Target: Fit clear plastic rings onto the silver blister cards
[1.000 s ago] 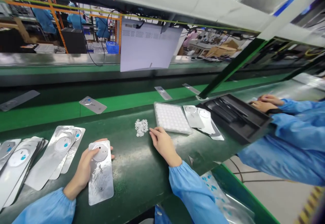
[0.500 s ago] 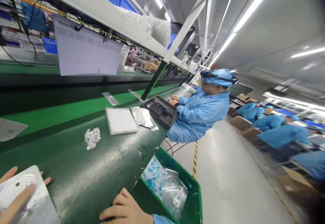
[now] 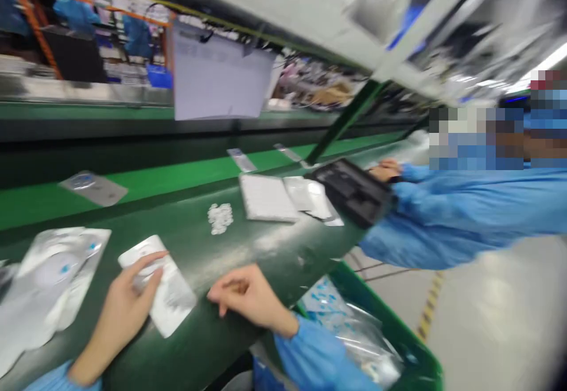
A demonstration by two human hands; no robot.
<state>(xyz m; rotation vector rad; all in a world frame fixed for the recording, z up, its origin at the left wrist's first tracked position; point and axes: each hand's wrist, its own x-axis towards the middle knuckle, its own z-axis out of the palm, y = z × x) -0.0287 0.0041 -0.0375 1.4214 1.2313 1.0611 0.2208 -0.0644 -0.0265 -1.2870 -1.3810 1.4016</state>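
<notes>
Seen from the side of the line, the person's left hand (image 3: 121, 314) is on the green workbench (image 3: 248, 249), its fingers laid close together over the top end of a silver pouch (image 3: 170, 299) and seeming to hold it, with the pouch lying at a slant near the bench's front edge. The right hand (image 3: 248, 296) sits just beside that pouch, on the bench's front edge, holding nothing, its fingers (image 3: 221, 293) loosely curled and narrow rather than spread. A heap of more silver pouches (image 3: 53, 279) lies on the bench to the left of the left hand. Further along the bench, behind the right hand, are a small pile of clear rings (image 3: 220, 218), a white tray (image 3: 266, 199), a couple of pale sheets (image 3: 308, 197) and a black tray (image 3: 352, 193). A co-worker (image 3: 443, 214) in a blue gown sits beyond the black tray, with both hands (image 3: 383, 170) at the far end of the bench, though the blur hides what they touch. Below the bench's front edge is a green bin (image 3: 354, 344) holding plastic bags (image 3: 349, 332), and a single pouch (image 3: 94, 188) lies on the green belt (image 3: 155, 172) behind the bench.
</notes>
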